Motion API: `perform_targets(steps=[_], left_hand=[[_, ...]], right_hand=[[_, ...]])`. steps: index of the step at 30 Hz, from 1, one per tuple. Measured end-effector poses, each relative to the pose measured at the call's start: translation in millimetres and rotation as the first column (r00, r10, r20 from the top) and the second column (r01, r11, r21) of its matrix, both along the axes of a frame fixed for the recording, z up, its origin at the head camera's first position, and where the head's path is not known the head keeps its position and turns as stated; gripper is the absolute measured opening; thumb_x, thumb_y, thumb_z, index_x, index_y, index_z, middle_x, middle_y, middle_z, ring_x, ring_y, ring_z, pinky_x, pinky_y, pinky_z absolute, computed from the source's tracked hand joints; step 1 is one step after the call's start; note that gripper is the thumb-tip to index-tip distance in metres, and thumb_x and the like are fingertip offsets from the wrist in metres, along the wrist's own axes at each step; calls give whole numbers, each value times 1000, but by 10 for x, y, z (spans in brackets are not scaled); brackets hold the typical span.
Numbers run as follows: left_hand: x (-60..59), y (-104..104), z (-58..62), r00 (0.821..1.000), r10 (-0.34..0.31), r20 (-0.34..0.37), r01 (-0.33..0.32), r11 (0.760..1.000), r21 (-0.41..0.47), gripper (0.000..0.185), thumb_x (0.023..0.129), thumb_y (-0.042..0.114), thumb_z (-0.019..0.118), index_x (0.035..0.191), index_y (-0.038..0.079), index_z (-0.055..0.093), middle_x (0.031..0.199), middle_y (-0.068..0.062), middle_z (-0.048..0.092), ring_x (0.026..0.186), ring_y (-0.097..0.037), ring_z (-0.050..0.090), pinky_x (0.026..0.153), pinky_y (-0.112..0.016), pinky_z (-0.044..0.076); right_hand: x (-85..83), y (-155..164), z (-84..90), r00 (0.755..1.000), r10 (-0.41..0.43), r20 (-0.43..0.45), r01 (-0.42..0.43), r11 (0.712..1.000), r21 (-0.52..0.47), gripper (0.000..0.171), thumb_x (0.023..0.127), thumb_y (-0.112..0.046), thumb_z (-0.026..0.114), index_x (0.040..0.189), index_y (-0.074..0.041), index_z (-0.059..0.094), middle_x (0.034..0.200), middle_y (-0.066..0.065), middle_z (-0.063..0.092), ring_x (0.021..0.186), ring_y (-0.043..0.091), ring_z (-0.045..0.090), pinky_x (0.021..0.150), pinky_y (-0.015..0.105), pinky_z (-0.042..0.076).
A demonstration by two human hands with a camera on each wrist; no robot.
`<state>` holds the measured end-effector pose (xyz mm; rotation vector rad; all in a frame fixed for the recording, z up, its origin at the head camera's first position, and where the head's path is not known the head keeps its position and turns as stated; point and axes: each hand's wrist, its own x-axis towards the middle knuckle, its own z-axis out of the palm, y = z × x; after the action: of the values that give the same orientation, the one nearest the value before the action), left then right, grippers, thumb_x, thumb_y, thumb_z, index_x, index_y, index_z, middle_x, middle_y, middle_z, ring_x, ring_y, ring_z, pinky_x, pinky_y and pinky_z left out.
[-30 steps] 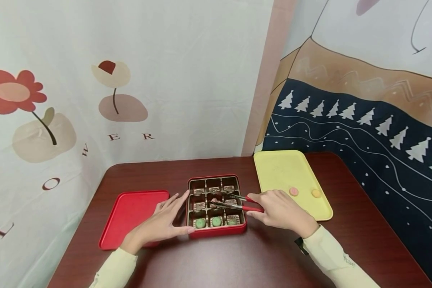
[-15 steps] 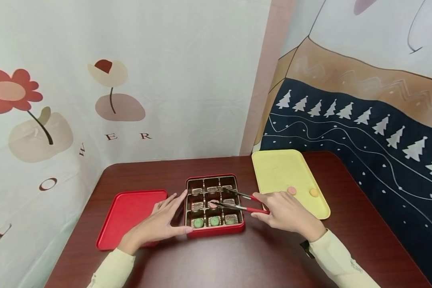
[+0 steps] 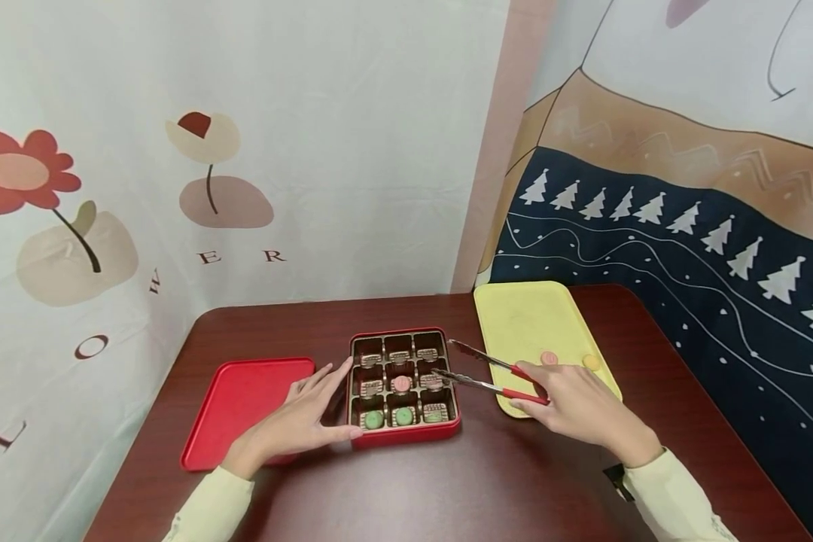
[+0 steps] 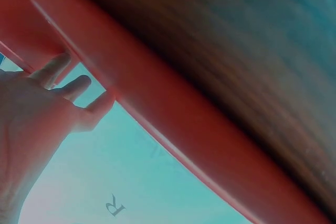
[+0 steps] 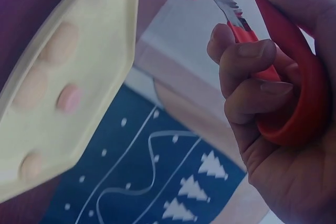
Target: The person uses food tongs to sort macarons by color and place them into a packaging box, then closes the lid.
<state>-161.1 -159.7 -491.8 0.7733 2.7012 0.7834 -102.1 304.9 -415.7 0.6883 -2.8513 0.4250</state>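
Note:
A red box (image 3: 406, 439) with a brown compartment insert sits mid-table. Its centre cell holds a pink sweet (image 3: 400, 384), and two green sweets (image 3: 374, 418) lie in the front row. My left hand (image 3: 308, 412) rests flat against the box's left side, thumb along the front wall; in the left wrist view its fingers (image 4: 68, 85) touch the red box (image 4: 157, 114). My right hand (image 3: 572, 399) grips red-handled tongs (image 3: 491, 376), whose tips stand apart and empty above the box's right edge. In the right wrist view the fingers (image 5: 252, 56) curl round the tongs (image 5: 286, 82).
A yellow tray (image 3: 528, 320) lies right of the box with a pink sweet (image 3: 549, 358) and an orange sweet (image 3: 591, 362) near my right hand. The red lid (image 3: 244, 403) lies left of the box. Printed cloth walls close the back and right sides.
The tongs have drawn back to the right, out of the box's centre, leaving the pink sweet in the middle cell. My right hand has moved toward the yellow tray. The left hand has stayed put.

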Motion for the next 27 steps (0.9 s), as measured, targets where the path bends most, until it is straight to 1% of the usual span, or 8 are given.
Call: perform_targets(steps=[4,5,8,11,13,18,22,27], left_hand=[[3,9,5,1000,1,3,-1,1000,6,121,87,83,71,178,28,14,177,-6,29,164,-37,18,124,-74,11],[4,9,6,1000,-1,0,1,1000,8,120,88,82,71,178,27,14,177,-7,29,164,-38,18,123,-74,12],[10,7,13,1000,-6,-8,6,1000,16,119,89,81,71,178,25,15,177,-7,30,164,-39,19,123,-76,12],[17,-1,22,1000,-3,-11,3,1000,19,119,89,80,71,178,25,16,177,-8,31,163,-40,19,122,-76,12],[20,-13,28,1000,4,-12,-3,1000,18,118,89,80,72,178,25,16,177,-8,31,163,-40,19,122,-76,12],[14,-30,39,1000,3,-20,-3,1000,18,118,89,81,71,178,25,17,177,-9,31,163,-40,20,121,-78,12],[0,-19,30,1000,-6,-18,7,1000,16,118,89,81,70,177,24,17,177,-9,30,163,-40,20,121,-78,11],[-5,-4,9,1000,-6,-14,7,1000,12,119,89,81,71,177,24,17,176,-10,31,163,-41,20,121,-78,11]], right_hand=[[52,240,21,999,-40,-4,40,999,-2,50,87,-35,94,127,-8,80,68,-10,53,55,4,37,47,26,35],[63,302,24,998,-56,2,56,998,3,51,88,-35,94,129,-9,79,64,-12,46,55,4,37,48,26,35],[100,467,28,995,-97,24,97,995,16,56,88,-36,93,135,-9,78,64,-14,39,57,5,35,50,27,32],[135,588,28,992,-126,25,125,992,29,52,88,-38,93,130,-11,78,62,-16,39,57,4,36,51,28,32],[163,646,23,990,-135,27,135,990,32,50,89,-38,92,128,-10,78,61,-16,38,56,4,36,50,28,31],[228,767,-5,984,-175,42,174,984,30,57,90,-38,91,133,-3,77,61,-14,36,55,5,31,50,28,28],[270,869,-35,977,-212,38,211,977,33,56,91,-39,90,132,-3,77,62,-13,37,55,6,32,50,28,29],[297,986,-59,967,-247,61,245,969,41,51,92,-37,90,129,-4,77,66,-11,48,58,9,39,51,30,32]])
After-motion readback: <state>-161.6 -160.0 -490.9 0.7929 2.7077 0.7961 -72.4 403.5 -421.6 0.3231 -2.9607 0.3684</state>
